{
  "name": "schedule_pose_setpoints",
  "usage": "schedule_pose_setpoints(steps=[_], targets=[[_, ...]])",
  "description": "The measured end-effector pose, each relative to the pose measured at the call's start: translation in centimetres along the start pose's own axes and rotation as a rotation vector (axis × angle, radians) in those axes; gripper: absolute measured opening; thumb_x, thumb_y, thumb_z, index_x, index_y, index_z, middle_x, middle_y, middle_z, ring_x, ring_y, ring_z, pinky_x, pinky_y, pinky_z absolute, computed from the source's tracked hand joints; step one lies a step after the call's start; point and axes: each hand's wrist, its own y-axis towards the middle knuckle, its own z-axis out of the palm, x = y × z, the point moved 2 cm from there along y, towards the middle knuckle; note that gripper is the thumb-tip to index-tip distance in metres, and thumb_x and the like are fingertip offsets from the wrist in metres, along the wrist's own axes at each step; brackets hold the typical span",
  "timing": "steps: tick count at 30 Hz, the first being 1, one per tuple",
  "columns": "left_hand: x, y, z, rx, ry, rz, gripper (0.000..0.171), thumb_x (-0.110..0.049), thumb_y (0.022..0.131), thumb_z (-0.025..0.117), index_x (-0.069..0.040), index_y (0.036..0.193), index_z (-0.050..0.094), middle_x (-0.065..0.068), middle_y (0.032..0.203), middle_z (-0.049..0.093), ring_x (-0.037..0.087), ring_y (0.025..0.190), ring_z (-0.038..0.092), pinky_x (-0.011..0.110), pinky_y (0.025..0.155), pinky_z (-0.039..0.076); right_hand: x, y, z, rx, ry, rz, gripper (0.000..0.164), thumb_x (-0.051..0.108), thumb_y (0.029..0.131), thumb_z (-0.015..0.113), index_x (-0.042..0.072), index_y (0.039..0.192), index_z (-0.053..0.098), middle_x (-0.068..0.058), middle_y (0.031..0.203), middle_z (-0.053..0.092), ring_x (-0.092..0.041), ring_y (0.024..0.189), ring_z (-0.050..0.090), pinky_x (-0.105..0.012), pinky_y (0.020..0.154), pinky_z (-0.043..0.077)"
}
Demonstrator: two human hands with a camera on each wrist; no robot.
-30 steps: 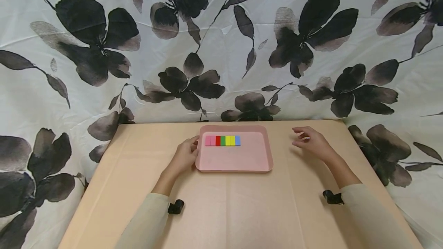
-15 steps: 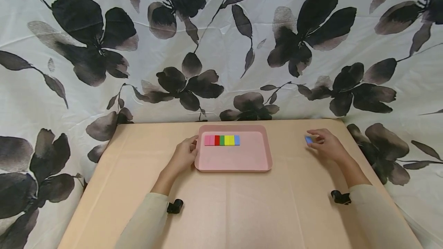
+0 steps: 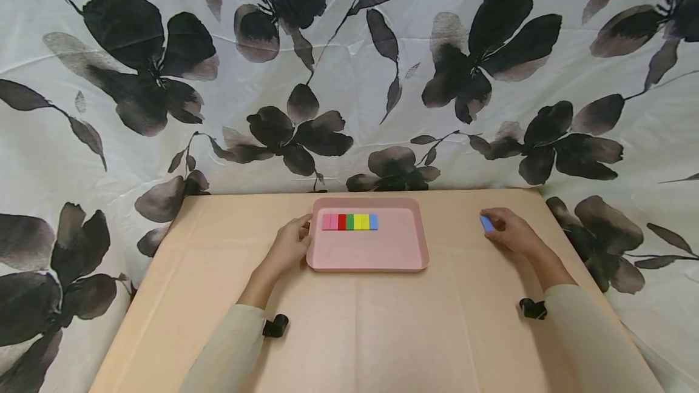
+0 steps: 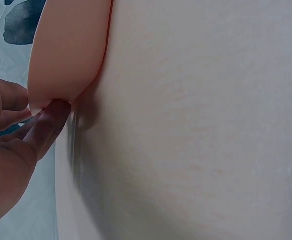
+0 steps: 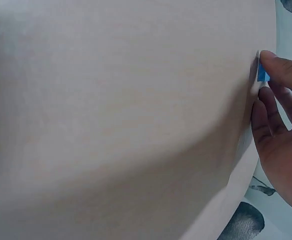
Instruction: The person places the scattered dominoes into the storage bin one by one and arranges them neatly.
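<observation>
A pink tray [image 3: 368,253] lies on the table with a row of small coloured tiles [image 3: 350,222] along its upper left, running from pink through red, green and yellow to blue. My left hand [image 3: 290,241] grips the tray's left edge; in the left wrist view its thumb [image 4: 45,125] presses the outer wall near the corner. Off to the right of the tray, my right hand [image 3: 510,230] pinches a small blue tile [image 3: 486,224] between thumb and fingers. The right wrist view shows this tile [image 5: 262,73] partly hidden behind the thumb, close over the tabletop.
The light wooden table [image 3: 360,332] ends at a back edge just beyond the tray. Behind it hangs a white cloth [image 3: 371,83] with dark flowers. The right hand is near the table's right edge.
My right hand has moved right, away from the tray, and now pinches a blue tile, tilted from how it was half a second ago. The left hand stays on the tray's edge.
</observation>
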Motion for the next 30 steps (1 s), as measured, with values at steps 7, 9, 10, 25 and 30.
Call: schedule_pose_setpoints(steps=[7, 9, 10, 25, 30], targets=[[0.12, 0.01, 0.12, 0.005, -0.006, 0.006, 0.054, 0.004, 0.098, 0.058, 0.004, 0.151, 0.047, 0.025, 0.127, 0.064, 0.036, 0.116, 0.067, 0.043, 0.095, 0.060, 0.02, 0.01, 0.02, 0.021, -0.007, 0.014, 0.053, -0.002, 0.095, 0.068, -0.012, 0.143, 0.049, -0.038, 0.141, 0.045, -0.053, 0.119, 0.053, -0.063, 0.099, 0.047], [0.08, 0.01, 0.12, 0.006, -0.005, 0.009, 0.054, 0.004, 0.097, 0.058, 0.004, 0.151, 0.047, 0.025, 0.127, 0.064, 0.036, 0.116, 0.068, 0.043, 0.094, 0.060, -0.05, 0.06, 0.07, 0.023, -0.014, 0.016, 0.051, -0.003, 0.095, 0.067, -0.013, 0.141, 0.049, -0.038, 0.140, 0.046, -0.052, 0.117, 0.054, -0.063, 0.099, 0.047], [0.09, 0.01, 0.11, 0.005, -0.002, 0.008, 0.054, 0.004, 0.097, 0.058, 0.004, 0.151, 0.047, 0.025, 0.127, 0.064, 0.036, 0.116, 0.068, 0.043, 0.094, 0.060, -0.07, 0.08, 0.11, 0.020, -0.015, 0.019, 0.050, -0.003, 0.095, 0.067, -0.013, 0.141, 0.050, -0.038, 0.139, 0.046, -0.052, 0.117, 0.054, -0.063, 0.099, 0.047], [0.11, -0.06, 0.11, -0.002, 0.002, 0.005, 0.054, 0.003, 0.097, 0.059, 0.004, 0.150, 0.048, 0.024, 0.126, 0.065, 0.035, 0.113, 0.068, 0.042, 0.093, 0.060, -0.23, 0.07, 0.63, -0.003, -0.039, 0.032, 0.047, 0.000, 0.094, 0.069, -0.014, 0.136, 0.052, -0.037, 0.132, 0.047, -0.048, 0.109, 0.056, -0.059, 0.093, 0.050], [0.14, -0.10, 0.08, 0.001, 0.004, 0.000, 0.054, 0.002, 0.098, 0.059, 0.004, 0.150, 0.048, 0.024, 0.126, 0.065, 0.035, 0.113, 0.068, 0.043, 0.093, 0.060, 0.01, -0.06, 0.67, -0.024, -0.039, 0.027, 0.046, -0.001, 0.094, 0.071, -0.015, 0.134, 0.053, -0.036, 0.130, 0.049, -0.049, 0.109, 0.057, -0.060, 0.094, 0.050]])
